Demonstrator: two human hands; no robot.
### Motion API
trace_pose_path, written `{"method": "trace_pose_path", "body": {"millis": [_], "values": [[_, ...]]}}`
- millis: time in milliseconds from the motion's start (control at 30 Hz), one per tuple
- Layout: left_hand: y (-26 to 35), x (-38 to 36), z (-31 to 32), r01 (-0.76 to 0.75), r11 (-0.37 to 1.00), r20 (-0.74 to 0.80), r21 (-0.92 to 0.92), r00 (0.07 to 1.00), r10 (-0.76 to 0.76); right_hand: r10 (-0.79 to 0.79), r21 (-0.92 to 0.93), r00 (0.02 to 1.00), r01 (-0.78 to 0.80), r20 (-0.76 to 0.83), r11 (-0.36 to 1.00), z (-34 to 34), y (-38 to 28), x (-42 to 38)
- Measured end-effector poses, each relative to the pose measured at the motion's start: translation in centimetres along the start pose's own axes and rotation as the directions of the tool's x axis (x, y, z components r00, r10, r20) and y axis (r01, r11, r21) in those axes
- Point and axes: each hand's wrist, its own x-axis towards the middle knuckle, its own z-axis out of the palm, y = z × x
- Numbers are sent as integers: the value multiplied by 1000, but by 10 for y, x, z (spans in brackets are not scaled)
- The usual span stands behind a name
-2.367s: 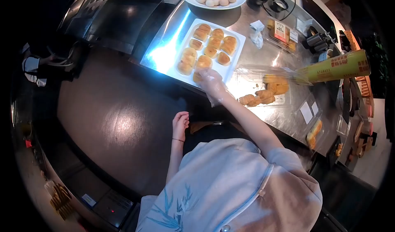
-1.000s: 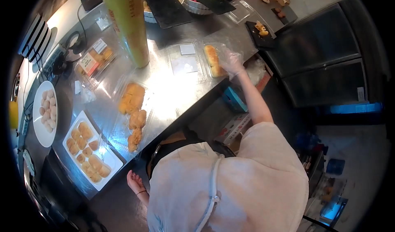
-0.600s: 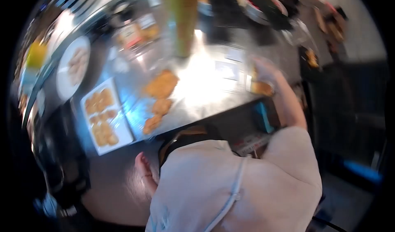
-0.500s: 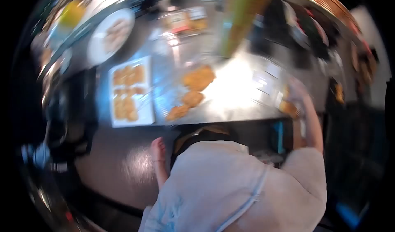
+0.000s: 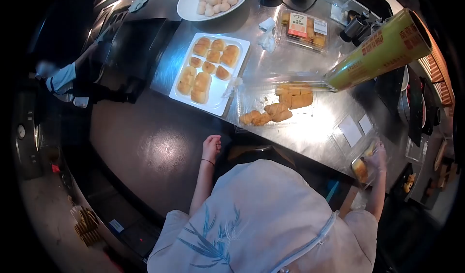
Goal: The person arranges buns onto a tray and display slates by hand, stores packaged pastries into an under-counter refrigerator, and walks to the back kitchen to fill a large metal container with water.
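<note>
My left hand (image 5: 211,147) hangs off the front edge of the steel table, fingers curled, with nothing seen in it. Far to the right, my right hand (image 5: 379,157) has its fingers bent at an open clear plastic box (image 5: 349,131) that holds browned bread (image 5: 360,170); what the fingers grip is hidden. Between the hands, pastry pieces (image 5: 278,112) lie in a row in a clear tray. A white tray (image 5: 226,103) of small breads stands left of them.
A white bowl (image 5: 186,4) of pale round items stands at the back. Near it are a labelled pastry box (image 5: 297,27), a crumpled wipe (image 5: 266,40) and a big yellow-green film roll (image 5: 378,50). Another person's sleeve (image 5: 63,81) shows at the left.
The view has turned and sharpened, so the table now slants down to the right. My right hand remains at the clear box, and my left hand remains off the table's front edge.
</note>
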Motion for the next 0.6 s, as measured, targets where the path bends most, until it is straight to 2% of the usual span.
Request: {"method": "trace_pose_path", "body": {"millis": [67,100,167,200,267,300,367,400,467,567,600], "values": [[4,-2,-6,0,1000,-5,3,1000,0,-119,-54,971,110,-207,992,12,22,3],[3,-2,-10,-4,1000,-12,-10,1000,4,-118,-56,972,109,-202,992,15,28,2],[4,-2,-15,-7,1000,-35,-10,999,7,-83,128,946,128,-312,983,22,41,0],[3,-2,-18,1,1000,-34,-9,999,-1,-80,125,949,123,-306,984,11,28,-10],[1,0,-22,-11,1000,-28,-17,1000,10,183,342,963,-107,-199,933,-20,-11,-29],[2,0,-22,-9,1000,-27,-20,1000,9,183,340,963,-107,-200,934,-19,-6,-30],[7,-1,-24,0,1000,-37,-2,999,0,212,574,954,-54,-211,817,-17,3,-33],[9,-1,-25,4,1000,-38,-10,999,-4,205,567,955,-50,-213,822,-25,-16,-36],[13,1,-31,4,1000,0,-15,1000,-4,65,603,961,116,-269,789,-56,-100,-61],[15,21,-31,19,999,43,26,999,-20,-44,672,992,114,-120,732,-62,-202,-80],[18,24,-33,17,999,53,27,998,-19,-162,612,980,198,-114,766,-56,-226,-84]]}}
